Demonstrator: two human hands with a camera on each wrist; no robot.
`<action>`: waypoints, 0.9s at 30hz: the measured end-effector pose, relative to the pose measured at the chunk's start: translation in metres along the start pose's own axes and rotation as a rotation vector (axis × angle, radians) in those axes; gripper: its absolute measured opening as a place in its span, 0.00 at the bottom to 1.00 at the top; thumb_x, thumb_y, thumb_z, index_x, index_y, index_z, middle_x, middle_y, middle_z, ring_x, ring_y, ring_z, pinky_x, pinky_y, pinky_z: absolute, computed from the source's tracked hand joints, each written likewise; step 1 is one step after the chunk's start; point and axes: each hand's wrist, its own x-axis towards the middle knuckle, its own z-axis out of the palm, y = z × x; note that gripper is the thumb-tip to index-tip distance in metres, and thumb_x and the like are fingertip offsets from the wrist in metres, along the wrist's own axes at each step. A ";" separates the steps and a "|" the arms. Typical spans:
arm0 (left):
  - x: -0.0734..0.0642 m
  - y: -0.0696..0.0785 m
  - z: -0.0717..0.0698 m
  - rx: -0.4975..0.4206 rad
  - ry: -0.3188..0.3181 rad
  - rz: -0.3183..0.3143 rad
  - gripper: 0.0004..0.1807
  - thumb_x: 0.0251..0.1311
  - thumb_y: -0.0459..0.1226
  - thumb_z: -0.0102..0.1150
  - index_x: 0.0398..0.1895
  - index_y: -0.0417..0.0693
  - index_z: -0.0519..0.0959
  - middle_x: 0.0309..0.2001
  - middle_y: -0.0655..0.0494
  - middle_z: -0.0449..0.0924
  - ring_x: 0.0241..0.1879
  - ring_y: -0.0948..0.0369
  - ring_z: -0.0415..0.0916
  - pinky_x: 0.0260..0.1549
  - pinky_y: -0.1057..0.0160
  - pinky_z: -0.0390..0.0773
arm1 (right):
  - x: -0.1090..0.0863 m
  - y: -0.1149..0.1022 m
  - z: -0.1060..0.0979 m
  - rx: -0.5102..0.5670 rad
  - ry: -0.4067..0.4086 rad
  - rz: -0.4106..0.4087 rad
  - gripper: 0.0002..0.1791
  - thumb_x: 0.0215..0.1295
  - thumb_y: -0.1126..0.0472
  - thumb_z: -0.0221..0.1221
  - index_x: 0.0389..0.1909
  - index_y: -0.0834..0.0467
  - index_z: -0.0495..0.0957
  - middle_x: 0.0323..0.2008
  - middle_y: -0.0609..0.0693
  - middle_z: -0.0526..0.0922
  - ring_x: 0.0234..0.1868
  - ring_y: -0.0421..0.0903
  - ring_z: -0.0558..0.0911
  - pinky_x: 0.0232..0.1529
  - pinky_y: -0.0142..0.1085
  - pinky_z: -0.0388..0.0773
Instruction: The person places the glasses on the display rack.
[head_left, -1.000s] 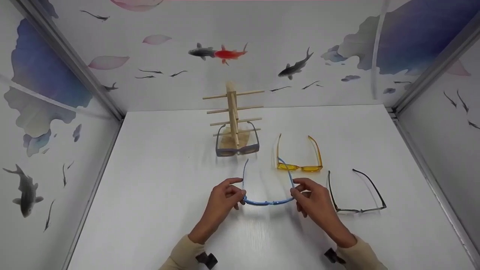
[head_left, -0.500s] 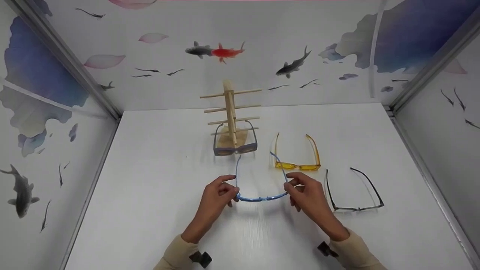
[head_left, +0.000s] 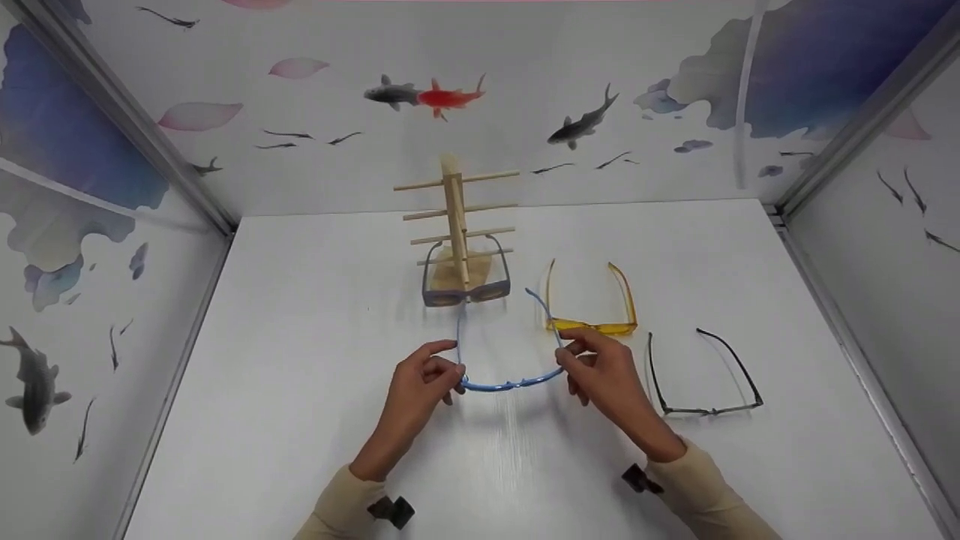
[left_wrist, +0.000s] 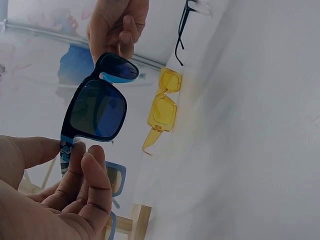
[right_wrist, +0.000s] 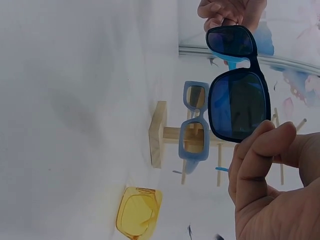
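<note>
Both hands hold a pair of blue-framed sunglasses (head_left: 513,386) above the white table, lenses toward the person and temples stretching away. The left hand (head_left: 420,382) pinches the left temple by its hinge between thumb and fingers. At the opposite hinge, the right hand (head_left: 606,369) grips the other temple the same way. Up close in the left wrist view, the sunglasses (left_wrist: 98,109) have dark bluish lenses and a patterned temple. Beyond them stands a wooden display rack (head_left: 454,206) with several crossbars. Grey-blue sunglasses (head_left: 444,298) hang on its lowest bar.
Yellow glasses (head_left: 616,328) lie unfolded on the table right of the rack, partly behind the right hand. Nearer the right edge rest black-framed glasses (head_left: 705,412), temples spread. White panels (head_left: 315,172) with painted fish enclose the table at the back and sides.
Both hands have carried the blue sunglasses a little left and forward, closer to the rack, with the same grip. The head view has shifted slightly. The other glasses stay put.
</note>
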 end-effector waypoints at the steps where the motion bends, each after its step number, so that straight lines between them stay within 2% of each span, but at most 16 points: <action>1: 0.000 0.001 -0.001 0.004 0.002 0.002 0.27 0.77 0.37 0.68 0.73 0.35 0.76 0.40 0.48 0.91 0.38 0.52 0.89 0.36 0.65 0.85 | 0.000 -0.001 0.000 0.004 -0.001 -0.005 0.16 0.76 0.67 0.67 0.62 0.59 0.85 0.39 0.61 0.86 0.20 0.49 0.81 0.19 0.32 0.78; 3: 0.000 0.002 -0.003 0.008 0.009 0.005 0.27 0.77 0.36 0.68 0.73 0.36 0.76 0.40 0.48 0.91 0.38 0.49 0.89 0.36 0.65 0.84 | 0.001 -0.003 0.001 0.013 -0.004 -0.017 0.16 0.75 0.67 0.68 0.61 0.60 0.86 0.38 0.59 0.86 0.20 0.49 0.81 0.19 0.32 0.77; 6: 0.000 0.004 -0.005 0.007 0.016 0.018 0.26 0.76 0.36 0.68 0.73 0.35 0.76 0.40 0.46 0.91 0.39 0.44 0.88 0.35 0.65 0.84 | 0.004 -0.004 0.002 0.018 -0.008 -0.039 0.16 0.75 0.68 0.67 0.61 0.60 0.85 0.37 0.58 0.86 0.20 0.56 0.82 0.18 0.32 0.76; 9: 0.000 0.006 -0.007 0.011 0.023 0.021 0.27 0.76 0.36 0.68 0.73 0.35 0.76 0.40 0.46 0.91 0.38 0.45 0.88 0.36 0.65 0.84 | 0.005 -0.005 0.004 0.025 -0.011 -0.051 0.16 0.75 0.68 0.67 0.62 0.61 0.85 0.36 0.56 0.86 0.20 0.59 0.82 0.17 0.32 0.76; 16: 0.001 0.010 -0.011 0.009 0.038 0.003 0.26 0.77 0.36 0.67 0.73 0.36 0.76 0.41 0.44 0.91 0.37 0.53 0.87 0.36 0.65 0.84 | 0.008 -0.009 0.006 0.036 -0.011 -0.061 0.17 0.75 0.69 0.67 0.62 0.59 0.86 0.36 0.58 0.86 0.19 0.50 0.81 0.18 0.31 0.76; 22: 0.001 0.012 -0.014 -0.006 0.052 -0.007 0.26 0.77 0.35 0.67 0.74 0.36 0.76 0.40 0.47 0.90 0.38 0.51 0.87 0.36 0.65 0.85 | 0.009 -0.010 0.010 0.061 -0.014 -0.065 0.18 0.75 0.69 0.67 0.63 0.60 0.86 0.35 0.55 0.86 0.19 0.50 0.81 0.19 0.31 0.77; 27: 0.000 0.011 -0.016 -0.016 0.068 0.004 0.25 0.77 0.35 0.67 0.73 0.37 0.77 0.40 0.50 0.91 0.38 0.48 0.87 0.36 0.65 0.85 | 0.010 -0.011 0.013 0.063 -0.013 -0.071 0.17 0.75 0.69 0.67 0.62 0.61 0.85 0.36 0.57 0.87 0.19 0.49 0.81 0.19 0.31 0.77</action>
